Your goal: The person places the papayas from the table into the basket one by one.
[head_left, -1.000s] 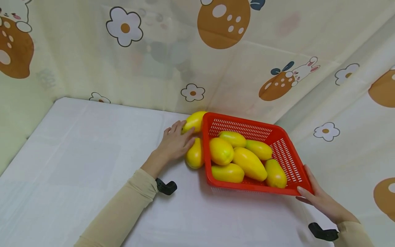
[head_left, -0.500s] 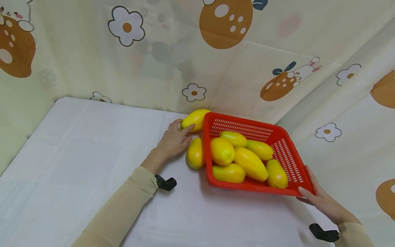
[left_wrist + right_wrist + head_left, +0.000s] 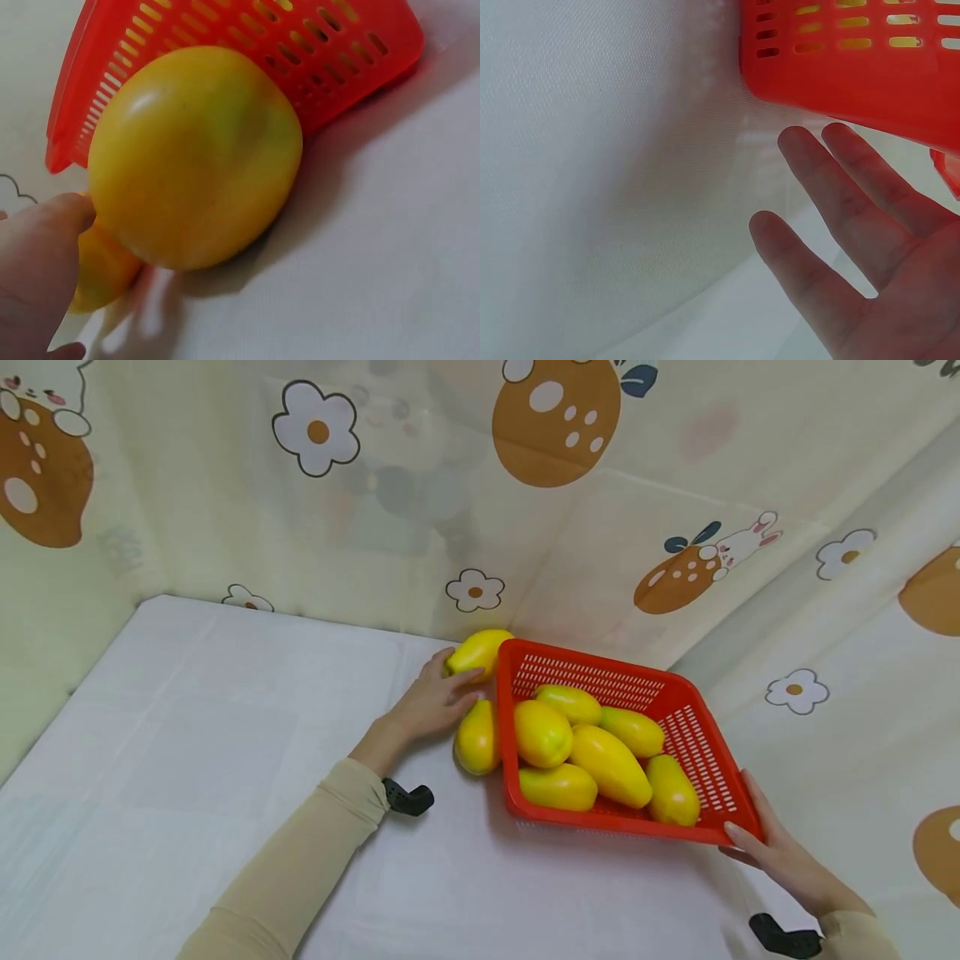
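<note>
At the back of the table, my left hand [image 3: 431,700] holds the left end of a yellow mango [image 3: 480,652], thumb in front and fingers behind. That mango's far end lies against the red basket [image 3: 637,837]. A second mango [image 3: 477,739], rounder in the left wrist view [image 3: 195,157], lies just in front, beside the basket's left wall. My right hand [image 3: 787,860] grips the basket's front right corner, thumb on the rim. In the right wrist view, three fingers [image 3: 840,199] of this hand stretch out spread below the basket wall.
Inside the slotted basket lie several more yellow mangoes [image 3: 609,767]. A white cloth covers the table [image 3: 225,735]. Patterned curtain [image 3: 405,552] hangs close behind the table and along the right side. Black wrist cameras [image 3: 408,797] stick out at both wrists.
The left hand has closed on the back mango's left end, and that mango has shifted slightly. The right hand and the basket have kept their places; the head view has moved a little.
</note>
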The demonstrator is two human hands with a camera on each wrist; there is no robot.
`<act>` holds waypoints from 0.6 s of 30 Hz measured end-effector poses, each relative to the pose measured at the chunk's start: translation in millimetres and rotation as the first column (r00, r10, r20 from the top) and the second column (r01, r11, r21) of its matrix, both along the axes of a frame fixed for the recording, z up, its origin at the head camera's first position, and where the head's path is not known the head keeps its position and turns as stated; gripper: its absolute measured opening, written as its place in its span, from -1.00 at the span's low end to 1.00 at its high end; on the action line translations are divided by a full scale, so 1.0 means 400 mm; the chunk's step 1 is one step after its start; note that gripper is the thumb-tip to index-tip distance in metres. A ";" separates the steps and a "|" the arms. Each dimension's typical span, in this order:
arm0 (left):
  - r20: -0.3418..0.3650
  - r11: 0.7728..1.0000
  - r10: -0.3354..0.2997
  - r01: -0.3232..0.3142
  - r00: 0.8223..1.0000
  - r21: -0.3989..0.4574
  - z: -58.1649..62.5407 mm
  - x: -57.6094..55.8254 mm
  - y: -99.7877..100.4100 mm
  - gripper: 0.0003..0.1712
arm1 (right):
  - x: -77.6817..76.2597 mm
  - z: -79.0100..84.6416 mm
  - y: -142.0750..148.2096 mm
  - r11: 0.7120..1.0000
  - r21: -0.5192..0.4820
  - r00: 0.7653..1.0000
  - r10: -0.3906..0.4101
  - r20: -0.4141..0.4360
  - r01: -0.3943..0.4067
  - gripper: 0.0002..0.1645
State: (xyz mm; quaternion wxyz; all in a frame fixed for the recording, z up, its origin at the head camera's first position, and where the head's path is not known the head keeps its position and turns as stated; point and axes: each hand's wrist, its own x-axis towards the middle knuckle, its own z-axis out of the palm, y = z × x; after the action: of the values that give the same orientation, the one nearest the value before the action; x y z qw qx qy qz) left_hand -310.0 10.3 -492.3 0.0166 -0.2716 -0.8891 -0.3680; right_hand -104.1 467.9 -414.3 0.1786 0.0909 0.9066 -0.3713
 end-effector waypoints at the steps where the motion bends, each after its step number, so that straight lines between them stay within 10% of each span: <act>1: -0.010 1.000 -0.007 0.007 1.000 0.019 0.002 -0.001 0.002 -0.50 | 0.002 0.000 -0.001 1.000 -0.002 1.000 -0.002 0.000 0.002 -0.03; 18: -0.116 1.000 -0.019 0.020 0.993 0.005 0.018 -0.028 0.049 -0.26 | 0.009 0.000 -0.013 0.997 0.006 0.997 -0.076 0.024 0.076 0.02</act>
State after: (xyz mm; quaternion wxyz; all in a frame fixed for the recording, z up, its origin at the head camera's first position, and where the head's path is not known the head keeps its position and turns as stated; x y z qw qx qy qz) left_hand -321.2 29.9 -485.3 0.0655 -0.3012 -0.8829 -0.3543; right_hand -100.5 462.8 -414.2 0.1753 0.1302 0.9012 -0.3744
